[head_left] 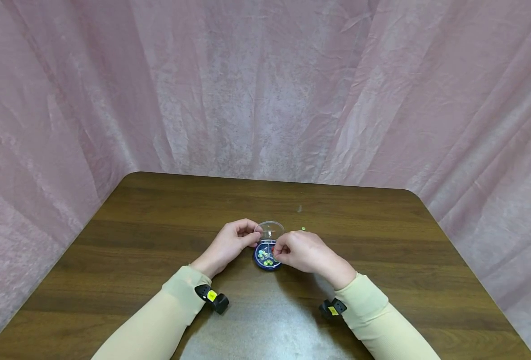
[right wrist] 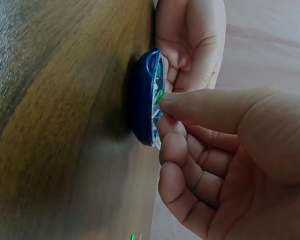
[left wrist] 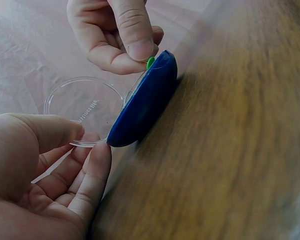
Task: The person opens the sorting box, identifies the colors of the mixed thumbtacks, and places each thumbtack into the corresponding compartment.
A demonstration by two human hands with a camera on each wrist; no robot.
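Observation:
A round blue pill case (head_left: 268, 268) sits on the table with its clear lid (head_left: 271, 230) raised. Small coloured pieces, mostly green and yellowish with some red, lie in its divided compartments. My left hand (head_left: 228, 245) pinches the lid's edge between thumb and fingers, and its fingertips touch the case's side in the left wrist view. Over the case's right side, my right hand (head_left: 305, 252) pinches a small green piece (right wrist: 159, 96) between thumb and forefinger. That piece is at the rim of the blue case (left wrist: 147, 102); its full shape is hidden by the fingertips.
Another small green piece (head_left: 303, 229) lies on the wooden table (head_left: 193, 205), behind the right hand. A faint small clear bit (head_left: 299, 209) appears farther back. Pink curtains (head_left: 265, 90) hang behind the table and along both sides.

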